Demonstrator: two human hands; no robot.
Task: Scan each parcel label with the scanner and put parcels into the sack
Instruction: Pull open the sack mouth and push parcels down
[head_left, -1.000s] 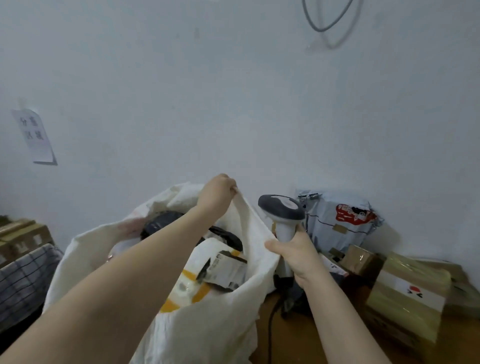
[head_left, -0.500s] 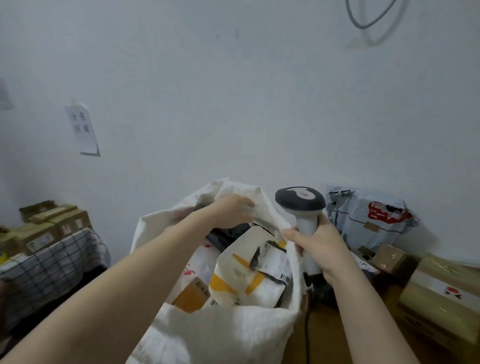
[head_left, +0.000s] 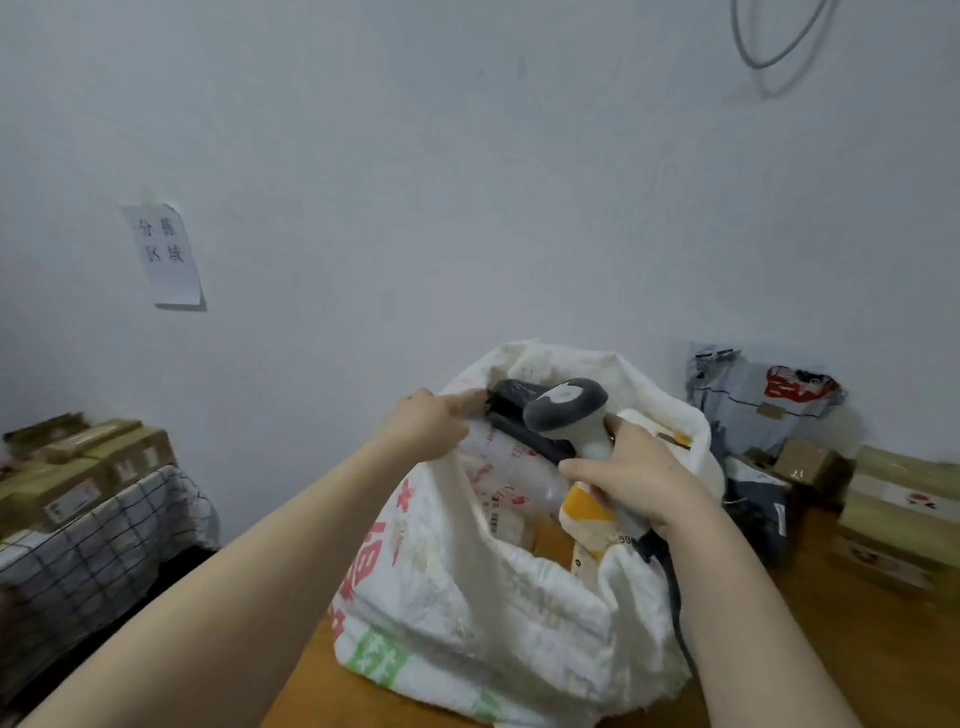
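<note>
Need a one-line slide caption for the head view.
Left hand holds the rim of the white sack while right hand holds the scanner over parcels inside.

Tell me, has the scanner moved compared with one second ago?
Yes. The scanner, held in the right hand, has moved left, away from the grey mailer bag, and is now over the mouth of the sack.

A white sack (head_left: 467, 597) stands open on the desk (head_left: 857, 649). The left hand (head_left: 431, 423) grips its left rim, fingertips by a black parcel (head_left: 514, 410) inside. The right hand (head_left: 623, 473) holds the scanner (head_left: 566, 410) by the handle over the sack's mouth, above a yellow parcel (head_left: 582, 512). To the right, a grey mailer (head_left: 753, 410) leans on the wall beside boxes (head_left: 904, 514). A note (head_left: 166, 254) hangs on the left.
</note>
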